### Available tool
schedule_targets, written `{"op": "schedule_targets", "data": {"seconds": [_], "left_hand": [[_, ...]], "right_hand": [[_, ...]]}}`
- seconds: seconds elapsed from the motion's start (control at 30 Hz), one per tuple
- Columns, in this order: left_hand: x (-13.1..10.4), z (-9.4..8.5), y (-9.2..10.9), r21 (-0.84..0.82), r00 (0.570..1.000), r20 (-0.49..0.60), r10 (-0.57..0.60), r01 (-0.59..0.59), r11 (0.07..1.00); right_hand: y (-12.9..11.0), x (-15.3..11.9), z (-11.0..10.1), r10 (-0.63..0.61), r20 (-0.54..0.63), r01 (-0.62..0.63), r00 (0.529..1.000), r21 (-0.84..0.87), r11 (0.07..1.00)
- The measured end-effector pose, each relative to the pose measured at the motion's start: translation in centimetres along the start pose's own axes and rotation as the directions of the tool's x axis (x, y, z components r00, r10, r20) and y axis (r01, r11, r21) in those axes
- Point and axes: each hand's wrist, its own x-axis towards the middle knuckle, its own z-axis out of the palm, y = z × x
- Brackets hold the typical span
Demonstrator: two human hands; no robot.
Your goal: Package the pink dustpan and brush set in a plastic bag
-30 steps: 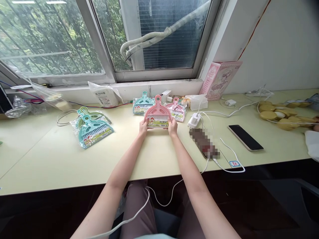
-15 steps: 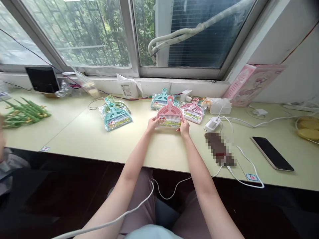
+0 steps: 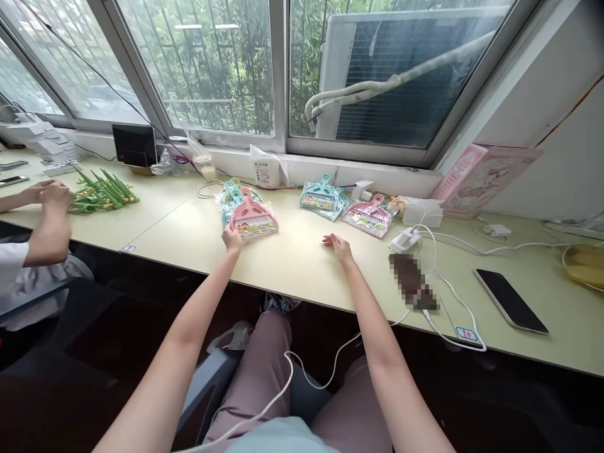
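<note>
Pink dustpan set (image 3: 253, 218) atop teal sets (image 3: 229, 189) | phone (image 3: 511, 300) well right

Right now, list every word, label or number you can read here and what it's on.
None can be read.
pink dustpan packet under the left hand: label print too small.
White pouch on the sill: blurred.
Pink box: illegible.
Desk sticker: blurred.
</note>
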Motion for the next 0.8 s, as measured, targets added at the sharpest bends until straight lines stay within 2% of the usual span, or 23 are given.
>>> {"op": "schedule_targets", "data": {"seconds": [0.07,0.13,0.2,0.23,0.27,0.33,0.4,0.47,0.67,0.8], "left_hand": [[1.0,-1.8,-0.5,0.140,0.988,-0.149,-0.041,0.062,0.988],[1.2,-3.0,-0.5,0.222,0.965,-0.260,-0.023,0.082,0.972],[1.1,-3.5,-0.3,0.344,0.938,-0.329,0.109,0.011,0.939],[1.0,-3.4,-0.1,0.402,0.926,-0.317,0.203,-0.063,0.913],[1.0,-3.2,0.1,0.445,0.918,-0.263,0.296,-0.157,0.882],[1.3,-2.2,0.5,0.458,0.898,-0.073,0.435,-0.357,0.814],[2.0,-0.9,0.9,0.419,0.864,0.136,0.486,-0.494,0.762],[3.0,0.5,1.1,0.394,0.840,0.261,0.476,-0.543,0.742],[7.5,3.5,1.9,0.423,0.823,0.327,0.464,-0.566,0.708],[10.6,5.2,1.9,0.469,0.830,0.310,0.463,-0.557,0.685]], "right_hand": [[0.2,-0.1,0.2,-0.022,-0.003,0.022,1.000,0.019,1.000],[0.3,-0.1,0.3,-0.032,-0.009,0.032,0.999,0.016,0.999],[0.3,-0.1,0.4,-0.029,-0.009,0.029,1.000,-0.002,1.000],[0.2,-0.1,0.4,-0.027,-0.011,0.026,1.000,-0.010,1.000],[0.2,0.0,0.4,-0.025,-0.015,0.025,1.000,-0.014,1.000],[0.1,0.0,0.5,-0.021,-0.023,0.021,1.000,-0.007,1.000],[0.0,0.2,0.6,-0.014,-0.025,0.014,1.000,0.004,1.000],[0.0,0.3,0.8,0.009,-0.033,-0.009,0.999,-0.001,1.000],[-0.2,1.2,0.9,0.028,-0.024,-0.030,0.999,-0.083,0.996],[-0.4,1.9,0.9,0.089,-0.041,-0.093,0.995,-0.113,0.989]]}}
